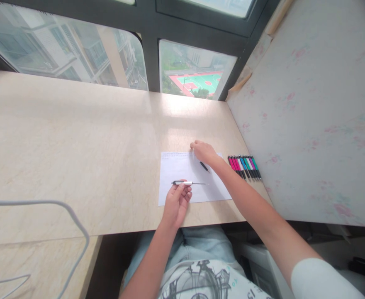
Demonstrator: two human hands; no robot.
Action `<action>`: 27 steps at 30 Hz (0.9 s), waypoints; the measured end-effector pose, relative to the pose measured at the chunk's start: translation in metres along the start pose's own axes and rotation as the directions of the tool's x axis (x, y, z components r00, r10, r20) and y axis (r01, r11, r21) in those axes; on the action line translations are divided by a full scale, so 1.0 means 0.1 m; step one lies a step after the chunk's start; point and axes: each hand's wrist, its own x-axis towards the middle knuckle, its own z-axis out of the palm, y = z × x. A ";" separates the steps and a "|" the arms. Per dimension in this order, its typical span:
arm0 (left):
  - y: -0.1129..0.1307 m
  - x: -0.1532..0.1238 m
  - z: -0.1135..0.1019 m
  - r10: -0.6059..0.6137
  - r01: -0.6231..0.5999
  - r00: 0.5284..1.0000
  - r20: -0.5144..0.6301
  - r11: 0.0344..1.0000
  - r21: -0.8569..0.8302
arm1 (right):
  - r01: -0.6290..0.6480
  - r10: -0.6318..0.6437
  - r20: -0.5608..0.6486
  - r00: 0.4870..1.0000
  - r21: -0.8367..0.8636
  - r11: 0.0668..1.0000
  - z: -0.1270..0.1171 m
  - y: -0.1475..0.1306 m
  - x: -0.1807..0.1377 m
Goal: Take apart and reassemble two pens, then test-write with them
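Note:
My left hand (178, 201) pinches the white barrel of a disassembled pen (186, 183) over the near part of the paper. The pen lies level, its thin refill bare and pointing right. My right hand (203, 151) reaches to the far edge of the white sheet of paper (173, 170). Its fingers are curled together, and whatever they hold, if anything, is hidden. Just below that hand a black pen front section (204, 167) rests on the sheet. Faint handwriting runs along the paper's top edge.
A row of several pens (244, 167) in pink, white, blue, green and purple lies right of the paper, by the papered wall (310, 124). A grey cable (73, 216) loops at the left. Windows (198, 70) stand behind the marbled tabletop (76, 158).

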 end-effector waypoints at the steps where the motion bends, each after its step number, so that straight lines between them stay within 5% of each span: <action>1: 0.00 0.00 0.00 -0.001 0.001 1.000 -0.001 1.000 0.001 | -0.004 0.004 -0.018 1.000 0.020 1.000 -0.02 0.01 0.01; 6: 0.00 0.01 -0.02 -0.004 0.004 1.000 0.002 1.000 -0.007 | -0.023 0.050 -0.153 0.987 0.175 0.984 -0.11 0.07 -0.27; 7: -0.01 0.01 -0.02 -0.005 0.005 1.000 0.003 1.000 -0.007 | -0.019 0.110 -0.237 0.965 0.358 0.933 -0.10 0.07 -0.40; 11: 0.00 0.00 0.00 -0.001 0.001 1.000 -0.003 1.000 -0.006 | -0.026 0.403 -0.213 0.890 0.858 0.513 0.06 -0.02 -1.08; 15: 0.03 -0.04 0.04 0.024 -0.024 1.000 -0.013 1.000 0.003 | -0.083 0.496 -0.041 0.867 0.970 0.227 0.17 -0.22 -1.65; 20: 0.04 -0.07 0.08 0.063 -0.062 0.998 -0.021 0.997 0.038 | -0.033 0.559 -0.047 0.828 0.991 0.132 0.06 -0.40 -1.90; 27: -0.01 -0.07 0.06 0.051 -0.050 0.998 -0.022 0.998 0.036 | -0.016 0.559 -0.081 0.825 0.986 0.167 0.03 -0.46 -1.90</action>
